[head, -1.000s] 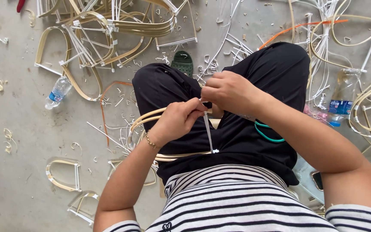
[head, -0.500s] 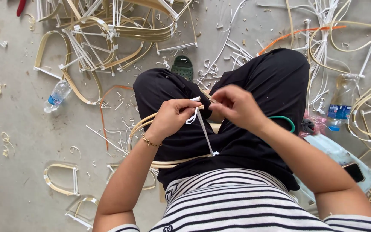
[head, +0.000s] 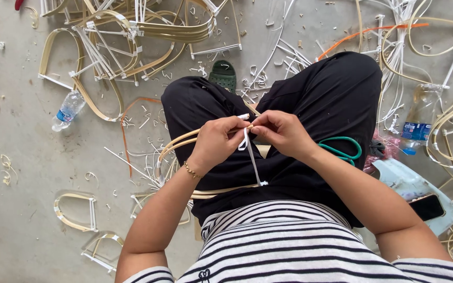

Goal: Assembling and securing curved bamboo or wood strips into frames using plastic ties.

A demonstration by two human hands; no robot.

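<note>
I sit cross-legged on a concrete floor in black trousers. My left hand (head: pixel 217 142) pinches a curved tan cane frame (head: pixel 176 148) that loops over my left knee and lap. My right hand (head: pixel 281 132) meets it, fingertips touching, and pinches a thin white strip (head: pixel 251 157) at the frame. The strip hangs down from my fingers to the lower cane bar across my lap. A gold bracelet sits on my left wrist.
Green-handled scissors (head: pixel 344 149) lie on my right thigh. A phone (head: pixel 427 207) rests on a pale blue stool at right. Water bottles (head: pixel 68 110) (head: pixel 414 126) lie at both sides. Finished cane loops (head: pixel 74 212), piled frames (head: pixel 132 31), white offcuts and a green sandal (head: pixel 223 75) litter the floor.
My right hand moved apart from the left, drawing the white strip out, and has now come back so both hands pinch together at the frame. The view shifted slightly.
</note>
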